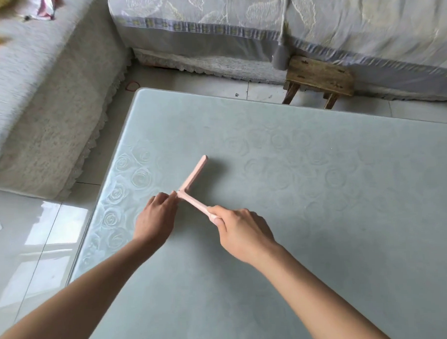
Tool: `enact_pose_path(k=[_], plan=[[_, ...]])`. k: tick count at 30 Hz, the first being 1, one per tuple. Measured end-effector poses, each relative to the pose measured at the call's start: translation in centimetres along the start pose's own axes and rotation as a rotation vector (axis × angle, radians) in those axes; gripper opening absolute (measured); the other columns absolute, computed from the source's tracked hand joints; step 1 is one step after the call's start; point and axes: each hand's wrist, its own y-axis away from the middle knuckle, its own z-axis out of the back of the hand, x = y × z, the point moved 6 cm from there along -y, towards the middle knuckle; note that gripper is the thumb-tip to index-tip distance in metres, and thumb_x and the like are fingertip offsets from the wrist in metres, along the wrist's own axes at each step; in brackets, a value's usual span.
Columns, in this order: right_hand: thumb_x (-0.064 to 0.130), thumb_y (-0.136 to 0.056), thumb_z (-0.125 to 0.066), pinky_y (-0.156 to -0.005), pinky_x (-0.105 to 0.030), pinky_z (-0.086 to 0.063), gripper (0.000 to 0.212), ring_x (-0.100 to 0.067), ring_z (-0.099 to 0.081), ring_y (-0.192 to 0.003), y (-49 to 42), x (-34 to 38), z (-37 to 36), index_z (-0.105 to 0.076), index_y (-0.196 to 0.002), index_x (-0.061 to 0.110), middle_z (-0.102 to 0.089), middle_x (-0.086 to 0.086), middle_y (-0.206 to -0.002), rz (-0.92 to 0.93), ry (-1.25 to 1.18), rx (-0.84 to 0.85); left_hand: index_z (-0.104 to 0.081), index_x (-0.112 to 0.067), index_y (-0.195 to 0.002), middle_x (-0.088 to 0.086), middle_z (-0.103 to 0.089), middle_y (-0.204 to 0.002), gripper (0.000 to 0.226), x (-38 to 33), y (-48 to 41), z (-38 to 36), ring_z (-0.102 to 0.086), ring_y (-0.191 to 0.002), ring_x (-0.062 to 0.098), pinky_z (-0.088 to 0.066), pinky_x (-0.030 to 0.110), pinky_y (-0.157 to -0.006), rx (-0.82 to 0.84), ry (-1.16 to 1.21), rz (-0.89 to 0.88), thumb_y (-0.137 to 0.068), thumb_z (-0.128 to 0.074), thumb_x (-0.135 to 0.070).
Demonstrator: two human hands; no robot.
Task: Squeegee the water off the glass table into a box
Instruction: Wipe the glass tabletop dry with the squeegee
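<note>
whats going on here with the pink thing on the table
A person is handling a pink squeegee at a frosted glass table. The right hand grips its handle, while the left hand pinches it where the handle meets the blade. Whether the blade touches the glass is hard to tell.

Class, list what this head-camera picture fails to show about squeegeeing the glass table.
- The box: nowhere in the head view, perhaps beyond the frame edge.
- Water on the glass table: no drops can be made out on the pale surface.
- The squeegee blade's near half: hidden by the left hand.
- Its handle end: wrapped by the right hand.
- The table's near and right edges: cut off by the frame.
</note>
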Motion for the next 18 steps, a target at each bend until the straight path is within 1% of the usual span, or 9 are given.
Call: enact_pose_path(k=[2, 5, 7, 11, 14, 18], plan=[[0.029, -0.1, -0.034, -0.069, -0.034, -0.04, 0.033, -0.034, -0.057, -0.092, 0.0, -1.3, -0.7, -0.046, -0.128, 0.04, -0.065, -0.007, -0.104, -0.04, -0.052, 0.033, -0.062, -0.012, -0.116, 0.01, -0.058, -0.106, 0.03, -0.4, -0.4, -0.6, -0.053, -0.104, 0.032, -0.048, 0.044, -0.071, -0.013, 0.04, 0.025, -0.098, -0.046, -0.031], [0.027, -0.1, -0.032, -0.075, -0.035, -0.042, 0.041, -0.033, -0.056, -0.098, 0.9, -2.8, -1.3, -0.038, -0.136, 0.044, -0.062, -0.007, -0.112, -0.051, -0.104, 0.083, -0.066, -0.006, -0.111, 0.016, -0.06, -0.108, 0.028, -0.3, -0.5, -1.1, -0.055, -0.101, 0.036, -0.045, 0.043, -0.078, -0.052, 0.162, 0.13, -0.096, -0.052, -0.025], [0.027, -0.1, -0.031, -0.074, -0.035, -0.043, 0.042, -0.032, -0.056, -0.096, 1.1, -3.0, -1.4, -0.036, -0.138, 0.044, -0.062, -0.007, -0.111, -0.037, -0.111, 0.078, -0.067, -0.004, -0.109, 0.016, -0.059, -0.11, 0.028, 0.0, -0.7, -1.2, -0.057, -0.099, 0.037, -0.046, 0.041, -0.08, -0.031, 0.215, 0.156, -0.096, -0.054, -0.025], [0.028, -0.1, -0.032, -0.07, -0.036, -0.045, 0.038, -0.032, -0.058, -0.089, 1.0, -3.3, -0.5, -0.038, -0.136, 0.041, -0.065, -0.006, -0.103, 0.002, -0.079, 0.008, -0.068, -0.005, -0.107, 0.013, -0.061, -0.111, 0.028, -0.2, -1.3, -1.2, -0.062, -0.093, 0.031, -0.05, 0.04, -0.085, 0.005, 0.281, 0.123, -0.093, -0.058, -0.027], [0.029, -0.1, -0.032, -0.072, -0.038, -0.049, 0.038, -0.032, -0.058, -0.088, 1.4, -4.5, 0.1, -0.039, -0.135, 0.04, -0.066, -0.005, -0.103, -0.007, -0.078, -0.002, -0.068, -0.007, -0.107, 0.01, -0.062, -0.108, 0.028, -1.1, -1.8, -1.5, -0.065, -0.09, 0.026, -0.053, 0.043, -0.084, 0.044, 0.286, 0.101, -0.092, -0.06, -0.029], [0.03, -0.1, -0.032, -0.071, -0.037, -0.048, 0.039, -0.031, -0.058, -0.088, 2.2, -5.5, 0.4, -0.037, -0.138, 0.041, -0.065, -0.005, -0.1, -0.009, -0.085, -0.002, -0.071, -0.009, -0.103, 0.009, -0.066, -0.103, 0.024, -2.2, -1.5, -1.6, -0.067, -0.086, 0.026, -0.054, 0.042, -0.082, 0.026, 0.286, 0.096, -0.09, -0.063, -0.027]])
